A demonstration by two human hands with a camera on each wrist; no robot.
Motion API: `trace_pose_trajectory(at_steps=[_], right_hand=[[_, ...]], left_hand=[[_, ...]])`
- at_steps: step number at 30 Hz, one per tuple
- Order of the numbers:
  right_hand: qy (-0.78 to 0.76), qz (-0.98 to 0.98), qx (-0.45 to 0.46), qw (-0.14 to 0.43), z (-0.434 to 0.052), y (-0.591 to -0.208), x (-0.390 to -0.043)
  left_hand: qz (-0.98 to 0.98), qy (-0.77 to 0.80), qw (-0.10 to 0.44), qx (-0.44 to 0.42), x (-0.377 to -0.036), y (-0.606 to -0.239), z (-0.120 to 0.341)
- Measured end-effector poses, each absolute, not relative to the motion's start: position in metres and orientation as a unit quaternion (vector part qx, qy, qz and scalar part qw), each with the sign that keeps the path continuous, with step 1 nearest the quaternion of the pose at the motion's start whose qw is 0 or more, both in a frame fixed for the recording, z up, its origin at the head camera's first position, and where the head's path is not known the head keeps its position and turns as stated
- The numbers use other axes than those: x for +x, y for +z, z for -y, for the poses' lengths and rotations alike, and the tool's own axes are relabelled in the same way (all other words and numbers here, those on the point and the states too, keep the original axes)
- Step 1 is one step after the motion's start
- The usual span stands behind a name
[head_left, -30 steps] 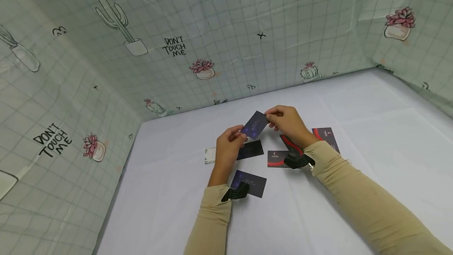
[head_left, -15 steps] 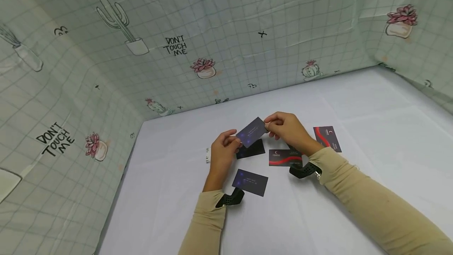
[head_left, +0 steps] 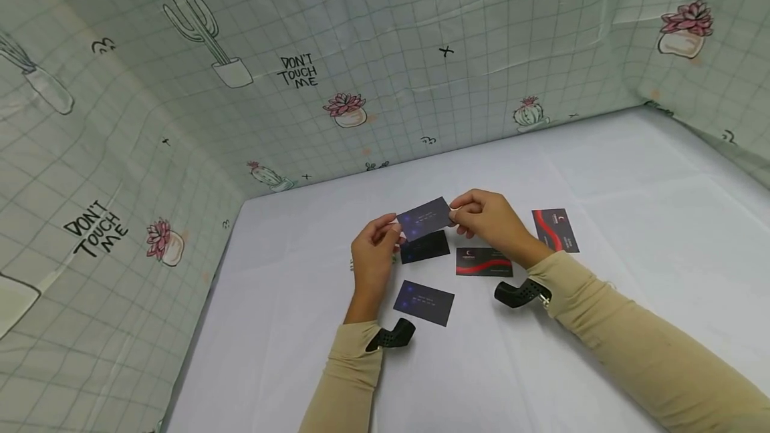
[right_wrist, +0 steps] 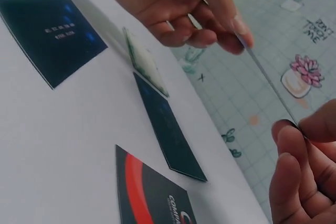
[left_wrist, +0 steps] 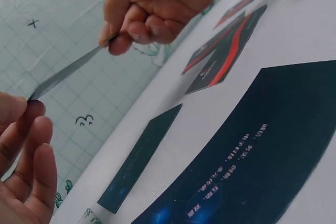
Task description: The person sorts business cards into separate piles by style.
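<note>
Between my two hands is a dark blue business card, raised off the table. My left hand pinches its left end between thumb and fingers, while my right hand pinches the right end. Both wrist views show this card almost edge-on. Just below it lies another dark card, and nearer me a matching blue card. A pale card with green leaves lies behind my left hand, mostly hidden in the head view.
Dark cards with a red wave lie to the right, one flat card by my right wrist and another farther right. The left wrist view shows a third red-waved card. Patterned cloth walls enclose the white table.
The held card has turned from a steep slant to nearly level and shifted a little left. My left hand has moved left, uncovering more of the near blue card.
</note>
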State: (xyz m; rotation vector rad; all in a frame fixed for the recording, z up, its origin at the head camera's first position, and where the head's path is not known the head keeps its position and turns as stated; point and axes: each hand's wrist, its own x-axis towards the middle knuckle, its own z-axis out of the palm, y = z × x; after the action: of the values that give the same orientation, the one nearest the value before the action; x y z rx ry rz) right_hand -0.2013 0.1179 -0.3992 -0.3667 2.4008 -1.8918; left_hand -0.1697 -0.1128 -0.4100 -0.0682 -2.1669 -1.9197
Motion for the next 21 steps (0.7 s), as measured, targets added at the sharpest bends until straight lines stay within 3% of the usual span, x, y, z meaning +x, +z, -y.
trace_pose_trajectory(at_steps=[8, 15, 21], right_hand=[[-0.632, -0.768, -0.101, 0.014, -0.115, -0.403, -0.198], [-0.642, -0.758, -0.111, 0.038, -0.11, -0.406, -0.194], [-0.641, -0.757, -0.118, 0.048, -0.109, -0.406, -0.192]], left_hand=[[0.749, -0.657, 0.072, -0.05, -0.162, -0.398, 0.111], [0.767, -0.638, 0.031, -0.058, -0.165, -0.403, 0.123], [0.773, -0.631, 0.02, -0.07, -0.153, -0.385, 0.123]])
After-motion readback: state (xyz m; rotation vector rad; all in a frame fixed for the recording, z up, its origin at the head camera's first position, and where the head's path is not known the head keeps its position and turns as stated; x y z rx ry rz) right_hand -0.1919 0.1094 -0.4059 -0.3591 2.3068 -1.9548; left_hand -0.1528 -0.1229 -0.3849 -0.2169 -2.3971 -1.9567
